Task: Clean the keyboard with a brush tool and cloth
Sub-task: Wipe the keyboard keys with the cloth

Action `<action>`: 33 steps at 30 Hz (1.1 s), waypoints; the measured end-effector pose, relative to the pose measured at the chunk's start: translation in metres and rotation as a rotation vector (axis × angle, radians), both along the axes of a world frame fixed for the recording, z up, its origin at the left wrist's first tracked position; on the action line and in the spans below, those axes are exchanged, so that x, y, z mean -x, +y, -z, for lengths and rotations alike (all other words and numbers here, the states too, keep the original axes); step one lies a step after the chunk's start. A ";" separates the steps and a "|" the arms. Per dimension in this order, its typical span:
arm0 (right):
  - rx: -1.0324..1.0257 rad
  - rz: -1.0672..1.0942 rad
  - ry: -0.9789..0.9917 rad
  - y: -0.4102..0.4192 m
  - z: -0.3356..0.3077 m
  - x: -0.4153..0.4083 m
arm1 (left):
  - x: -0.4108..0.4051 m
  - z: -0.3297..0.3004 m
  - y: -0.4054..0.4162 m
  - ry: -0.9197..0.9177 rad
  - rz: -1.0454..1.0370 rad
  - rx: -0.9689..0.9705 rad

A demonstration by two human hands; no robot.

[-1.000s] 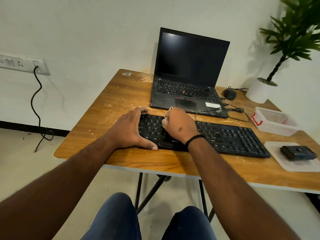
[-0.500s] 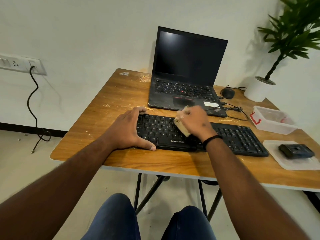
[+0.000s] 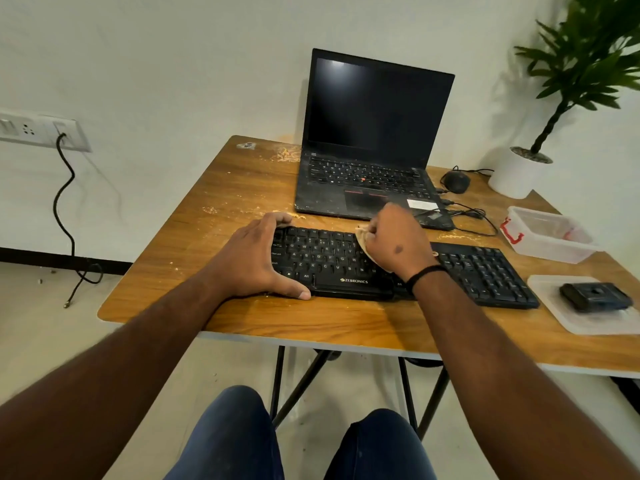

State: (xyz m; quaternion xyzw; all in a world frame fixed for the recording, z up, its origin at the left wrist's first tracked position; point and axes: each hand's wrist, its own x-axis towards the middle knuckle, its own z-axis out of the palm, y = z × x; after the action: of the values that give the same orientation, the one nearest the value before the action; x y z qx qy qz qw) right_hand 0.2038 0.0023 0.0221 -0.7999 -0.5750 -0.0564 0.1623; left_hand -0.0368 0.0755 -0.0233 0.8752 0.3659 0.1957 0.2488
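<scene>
Keyboard [image 3: 346, 261] braced at its left end by spread left hand [image 3: 256, 261]; middle keys hidden under right hand [image 3: 394, 240] gripping mostly covered cloth [image 3: 363, 241].

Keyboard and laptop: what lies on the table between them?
In the head view, between the keyboard and the laptop lie only bare table, pale crumbs, and a black cable towards the right.

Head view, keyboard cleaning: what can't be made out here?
- Cloth: mostly hidden inside the right hand; its size and shape unclear.
- Keyboard middle keys: covered by the right hand and wrist.
- Left end of the keyboard: covered by the left hand.
- Brush tool: not identifiable anywhere.
- Plant: cut off by the top and right edges.
</scene>
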 end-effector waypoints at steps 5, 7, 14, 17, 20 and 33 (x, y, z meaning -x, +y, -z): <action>-0.047 0.087 0.004 0.007 -0.005 -0.004 | 0.001 0.000 0.000 -0.017 0.006 -0.002; -0.091 0.055 0.005 0.009 -0.010 0.004 | 0.000 0.000 0.000 -0.015 0.003 0.001; -0.050 -0.010 -0.075 0.004 0.008 0.028 | 0.000 0.000 -0.001 -0.009 0.007 0.000; -0.104 0.071 -0.022 0.006 -0.001 0.020 | 0.000 0.001 0.001 -0.016 0.008 -0.002; -0.068 -0.092 -0.028 -0.011 0.001 0.035 | 0.001 0.002 0.001 -0.015 0.009 -0.004; -0.081 -0.271 -0.101 -0.035 0.012 0.077 | 0.000 0.004 0.003 -0.001 0.010 -0.023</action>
State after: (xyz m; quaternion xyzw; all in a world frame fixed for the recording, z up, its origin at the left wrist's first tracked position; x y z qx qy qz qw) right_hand 0.1265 -0.0324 0.0105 -0.7039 -0.6824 -0.0971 0.1716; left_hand -0.0373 0.0783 -0.0271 0.8797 0.3593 0.1991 0.2397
